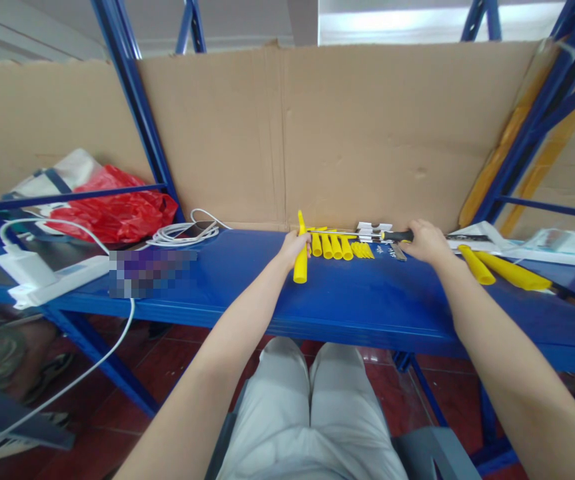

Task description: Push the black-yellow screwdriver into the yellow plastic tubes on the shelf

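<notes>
My left hand point(294, 248) is wrapped round a yellow tapered tube point(300, 270), its wide open end toward me and its narrow tip pointing away. My right hand point(426, 241) grips the end of a black-and-yellow handle point(397, 236), which looks like a screwdriver's. From that handle a thin metal shaft point(337, 232) runs left toward the tube; whether its tip touches the tube cannot be made out. Beneath the shaft several similar yellow tubes point(337, 249) lie in a row, with small flat yellow pieces point(363, 251) beside them. Small metal parts point(396, 252) lie near my right fingers.
Two larger yellow tubes point(477, 265) lie right of my right forearm, near a white strip point(527, 253). On the left are a coiled white cable point(187, 233), a red plastic bag point(117, 207) and a power strip point(62, 280). Cardboard point(367, 133) backs the blue shelf point(237, 293).
</notes>
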Demonstrator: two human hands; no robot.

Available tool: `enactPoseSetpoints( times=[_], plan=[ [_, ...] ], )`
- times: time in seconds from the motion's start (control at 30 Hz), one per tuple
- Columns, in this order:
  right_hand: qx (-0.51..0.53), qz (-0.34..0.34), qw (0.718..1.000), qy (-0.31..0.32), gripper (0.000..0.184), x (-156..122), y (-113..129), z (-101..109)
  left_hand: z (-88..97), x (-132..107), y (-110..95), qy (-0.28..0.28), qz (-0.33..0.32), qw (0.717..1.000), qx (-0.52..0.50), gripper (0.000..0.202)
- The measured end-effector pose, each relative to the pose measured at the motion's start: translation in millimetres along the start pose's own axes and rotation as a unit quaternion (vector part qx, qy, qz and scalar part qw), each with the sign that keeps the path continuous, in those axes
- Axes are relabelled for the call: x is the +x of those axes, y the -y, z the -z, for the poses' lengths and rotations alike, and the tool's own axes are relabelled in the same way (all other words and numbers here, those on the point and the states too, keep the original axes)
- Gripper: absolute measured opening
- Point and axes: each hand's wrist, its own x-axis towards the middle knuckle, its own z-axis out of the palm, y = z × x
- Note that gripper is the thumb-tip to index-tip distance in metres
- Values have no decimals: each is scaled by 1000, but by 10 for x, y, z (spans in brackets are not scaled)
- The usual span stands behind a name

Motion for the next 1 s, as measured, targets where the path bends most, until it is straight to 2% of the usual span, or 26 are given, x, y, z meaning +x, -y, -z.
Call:
enactPoseSetpoints(
  times=[0.13, 0.2, 0.3, 0.43, 0.57, 0.7, 0.77, 0.87, 1.0],
  plan=[
    [-19, -79, 996, 27, 33, -5, 48, 19, -1, 4, 1, 3, 0, 1000, 3, 16],
    [-21, -98, 994, 49, 36, -7, 58, 28, -3, 3, 2, 5, -2, 1000, 4, 17],
    [-12, -77, 995, 58, 34, -4, 51, 36, -5, -1, 1, 6, -2, 1000, 7, 18],
    [8, -28, 999, 28, 32, 8, 31, 31, 0, -5, -6, 2, -2, 1000, 9, 18],
    [8, -13, 1000, 12, 33, 4, 13, 18, 3, -2, -9, 1, 2, 1000, 7, 17],
    [-17, 1, 1000, 13, 27, -8, -18, -3, 2, 1, -4, 0, 2, 1000, 4, 17],
    [-23, -9, 1000, 6, 27, -8, -33, -20, 3, 5, 2, 4, 0, 1000, 5, 17],
    [-18, -60, 998, 0, 36, -2, -45, -46, 5, 17, 12, 9, -7, 1000, 5, 17],
    [-12, -103, 994, 21, 41, 0, -43, -53, 8, 24, 19, 7, -10, 1000, 1, 17]
  ],
)
